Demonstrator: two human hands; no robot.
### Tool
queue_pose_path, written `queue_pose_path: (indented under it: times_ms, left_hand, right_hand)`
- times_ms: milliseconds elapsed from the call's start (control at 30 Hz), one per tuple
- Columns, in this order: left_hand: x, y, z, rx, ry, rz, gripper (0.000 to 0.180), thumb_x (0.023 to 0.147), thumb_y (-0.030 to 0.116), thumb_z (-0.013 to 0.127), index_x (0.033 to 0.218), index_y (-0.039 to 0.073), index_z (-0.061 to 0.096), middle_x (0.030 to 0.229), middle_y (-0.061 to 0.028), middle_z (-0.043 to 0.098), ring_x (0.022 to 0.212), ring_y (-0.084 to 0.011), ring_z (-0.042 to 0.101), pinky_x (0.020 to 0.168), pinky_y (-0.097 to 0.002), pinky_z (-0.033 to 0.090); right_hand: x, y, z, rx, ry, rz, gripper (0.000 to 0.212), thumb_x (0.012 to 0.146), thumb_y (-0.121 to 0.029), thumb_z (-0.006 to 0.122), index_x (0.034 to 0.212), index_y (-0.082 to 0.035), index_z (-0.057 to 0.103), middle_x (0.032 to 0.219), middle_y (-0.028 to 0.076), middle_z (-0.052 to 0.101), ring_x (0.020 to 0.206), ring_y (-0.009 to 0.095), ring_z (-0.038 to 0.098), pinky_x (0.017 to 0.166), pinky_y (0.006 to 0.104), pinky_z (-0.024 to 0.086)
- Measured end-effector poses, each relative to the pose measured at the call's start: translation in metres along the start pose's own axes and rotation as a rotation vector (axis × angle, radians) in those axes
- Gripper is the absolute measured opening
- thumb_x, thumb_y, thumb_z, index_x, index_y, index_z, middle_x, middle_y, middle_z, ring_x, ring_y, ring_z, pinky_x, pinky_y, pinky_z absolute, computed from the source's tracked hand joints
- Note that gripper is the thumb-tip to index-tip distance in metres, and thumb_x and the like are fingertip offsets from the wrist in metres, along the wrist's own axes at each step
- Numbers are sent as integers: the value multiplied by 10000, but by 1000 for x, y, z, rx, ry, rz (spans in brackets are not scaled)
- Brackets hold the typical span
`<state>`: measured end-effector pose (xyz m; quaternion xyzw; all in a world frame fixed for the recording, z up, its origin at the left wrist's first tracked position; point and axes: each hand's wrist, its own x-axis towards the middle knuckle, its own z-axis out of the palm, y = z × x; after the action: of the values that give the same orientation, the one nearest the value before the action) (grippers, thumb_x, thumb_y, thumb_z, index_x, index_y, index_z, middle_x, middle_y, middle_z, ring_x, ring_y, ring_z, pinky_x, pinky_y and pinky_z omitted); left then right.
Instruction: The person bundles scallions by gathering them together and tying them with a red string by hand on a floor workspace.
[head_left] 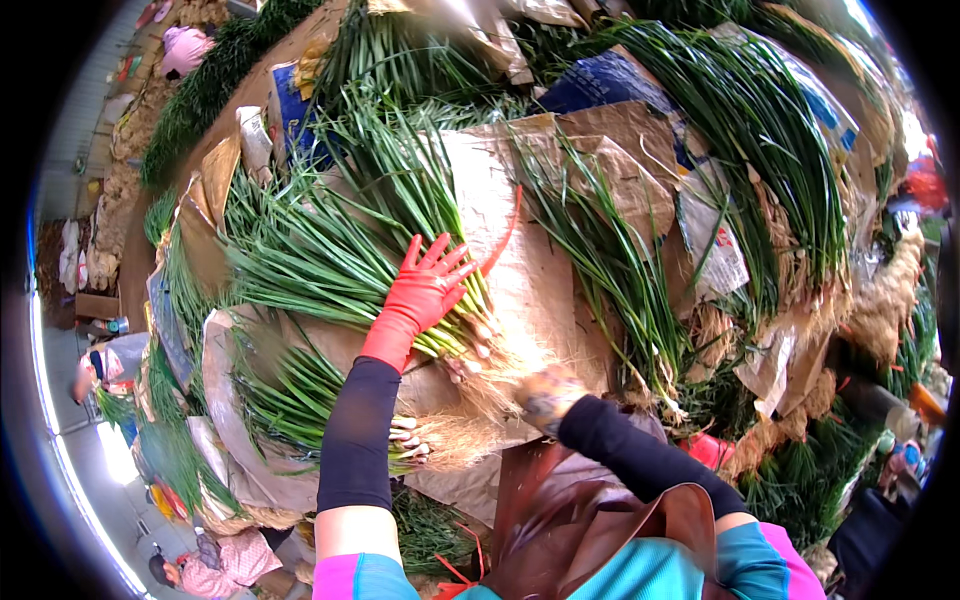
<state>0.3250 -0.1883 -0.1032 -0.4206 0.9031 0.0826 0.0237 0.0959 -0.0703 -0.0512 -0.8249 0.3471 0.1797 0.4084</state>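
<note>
My left hand [424, 292], in a red rubber glove, lies with fingers spread across a heap of green onions [310, 270]. Their leaves point left and away, and the white bulbs [482, 335] lie to the right of that hand. Next to the shaggy pale roots [490, 385] is my right hand [550, 398], in a light patterned glove. Motion smears its fingers, so whether it grips any roots cannot be made out. A smaller bunch of green onions [290, 395] lies nearer me, left of my left forearm. Beyond the fingers, a red strip [508, 232] rests on brown paper [535, 290].
Loose green onions [620, 270] lie to the right on the paper, with a large bunch [775, 150] farther right. More leaves [400, 60] and blue sacking [605, 80] are at the back. Other people [235, 562] sit at the left edge. A brown apron [560, 500] covers my lap.
</note>
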Motion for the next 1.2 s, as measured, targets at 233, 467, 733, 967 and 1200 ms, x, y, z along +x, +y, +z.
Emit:
queue_pose_path:
  times_ms: [233, 467, 733, 967, 1200]
  left_hand:
    - [21, 12, -3, 114, 20, 45, 416, 770, 260, 564, 1182, 213, 542, 1269, -12, 485, 1265, -246, 323, 1051, -506, 157]
    - [16, 17, -11, 5, -32, 4, 430, 797, 198, 544, 1225, 201, 513, 1309, -57, 440, 1289, -273, 284, 1083, -474, 106]
    - [37, 117, -59, -408, 124, -297, 170, 813, 179, 570, 911, 56, 634, 757, -91, 641, 655, -222, 612, 650, -327, 495]
    - [49, 273, 21, -1442, -309, -930, 320, 844, 330, 586, 815, 11, 582, 615, -83, 600, 475, -142, 572, 431, -253, 451]
    - [74, 260, 56, -1471, 101, -956, 249, 826, 239, 605, 768, -1, 578, 544, -54, 541, 429, -111, 501, 406, -243, 425]
  right_hand:
    - [96, -22, -12, 110, 497, -183, 160, 774, -198, 488, 851, -112, 599, 731, 101, 606, 717, 261, 605, 633, 398, 476]
    - [-24, 2, 66, 162, -58, -36, 78, 683, -142, 553, 730, -112, 608, 642, 76, 579, 601, 217, 577, 554, 355, 458]
    - [-188, 108, 112, -39, 541, 874, 235, 753, -323, 599, 845, -106, 601, 739, 78, 622, 683, 264, 614, 596, 390, 466]
    - [-201, 98, 66, 215, 1057, 709, 153, 726, -221, 612, 741, -82, 549, 666, 117, 583, 651, 318, 583, 582, 399, 463]
    - [-236, 119, 82, 1955, 1339, 237, 217, 840, -233, 600, 838, -16, 596, 664, 18, 582, 607, 124, 561, 533, 239, 429]
